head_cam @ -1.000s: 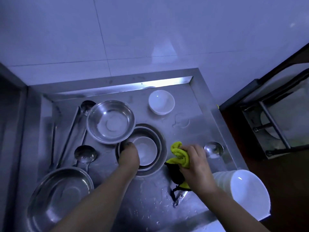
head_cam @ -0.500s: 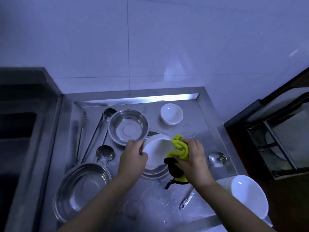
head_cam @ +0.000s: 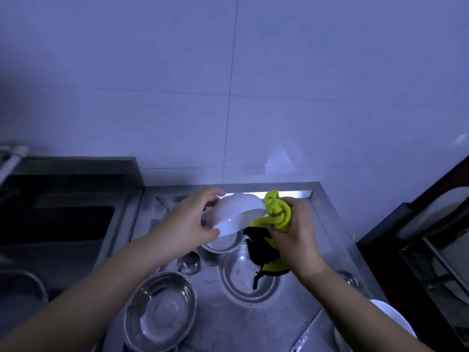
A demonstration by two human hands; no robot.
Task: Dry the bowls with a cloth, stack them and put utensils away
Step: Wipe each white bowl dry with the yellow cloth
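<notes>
Your left hand [head_cam: 189,226] grips the white bowl [head_cam: 236,212], tilted above the drainboard [head_cam: 291,313], hiding the steel bowl [head_cam: 223,243] beneath; your right hand [head_cam: 295,236] clenches the yellow-black cloth [head_cam: 275,212] touching the bowl's rim. Near the drainboard's front: a steel basin [head_cam: 160,308], a ladle [head_cam: 189,262] half hidden by your forearm — stacked white bowls [head_cam: 390,316] cut off at its right corner.

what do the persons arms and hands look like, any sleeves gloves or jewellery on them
Both forearms are bare as far as the frame shows, with no sleeves in view. The left hand and right hand wear no gloves, and no rings, watch or bracelet can be seen on the fingers or wrists.
</notes>
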